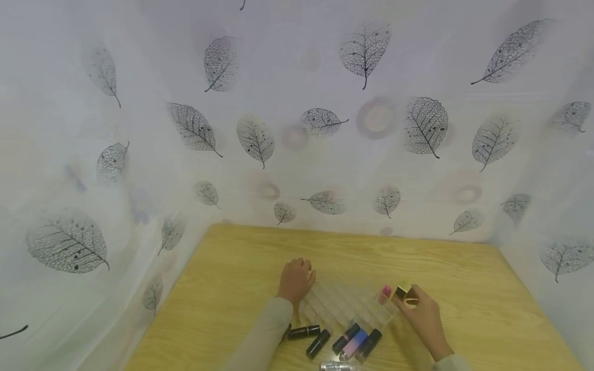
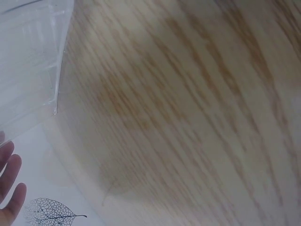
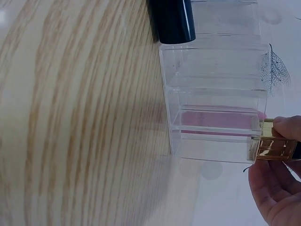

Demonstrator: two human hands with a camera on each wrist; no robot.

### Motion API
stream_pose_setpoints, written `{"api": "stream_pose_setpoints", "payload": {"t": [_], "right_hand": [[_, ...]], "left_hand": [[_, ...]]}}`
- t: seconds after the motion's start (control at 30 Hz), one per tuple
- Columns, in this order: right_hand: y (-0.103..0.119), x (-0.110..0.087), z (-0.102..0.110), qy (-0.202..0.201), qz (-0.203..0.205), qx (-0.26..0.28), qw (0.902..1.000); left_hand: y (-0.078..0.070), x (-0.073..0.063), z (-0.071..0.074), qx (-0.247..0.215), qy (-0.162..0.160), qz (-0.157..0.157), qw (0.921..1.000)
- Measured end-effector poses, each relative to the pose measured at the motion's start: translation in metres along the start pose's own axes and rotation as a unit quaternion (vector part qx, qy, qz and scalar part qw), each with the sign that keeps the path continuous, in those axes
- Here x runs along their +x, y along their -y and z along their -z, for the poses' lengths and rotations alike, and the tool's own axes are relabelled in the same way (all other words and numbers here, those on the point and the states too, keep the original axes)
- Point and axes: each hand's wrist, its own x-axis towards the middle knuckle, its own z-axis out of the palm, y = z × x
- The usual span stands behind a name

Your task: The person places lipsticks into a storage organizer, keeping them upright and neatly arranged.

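A clear plastic lipstick organizer with rows of compartments stands on the wooden table. My right hand pinches a gold-and-black lipstick between thumb and fingers at the organizer's right end. In the right wrist view, the gold part of that lipstick sits at the opening of the end compartment. A pink lipstick stands in the compartment beside it. My left hand is at the organizer's far left corner, fingers relaxed; in the left wrist view its fingers show near the organizer's edge, apparently holding nothing.
Before the organizer lie several tubes: black lipsticks, a blue-to-pink one and a silver one at the bottom edge. White leaf-printed sheeting encloses the table at the back and sides.
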Motion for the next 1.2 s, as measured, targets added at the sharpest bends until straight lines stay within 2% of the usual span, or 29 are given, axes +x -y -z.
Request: {"api": "stream_pose_setpoints", "payload": {"t": [0.63,0.97,1.2], "right_hand": [[-0.0008,-0.0028,-0.0013,-0.004,0.013,-0.012,0.9998],[-0.0017,-0.0056,-0.002,-0.013,0.044,-0.026,0.9986],[-0.0019,-0.0055,-0.0026,-0.02,0.051,-0.028,0.9981]], "left_hand": [[0.0,-0.0005,-0.0019,0.001,-0.011,-0.002,0.9999],[0.0002,0.0001,-0.0023,-0.002,0.004,0.008,1.0],[-0.0011,0.0008,0.0002,-0.004,0.01,0.01,0.9999]]}}
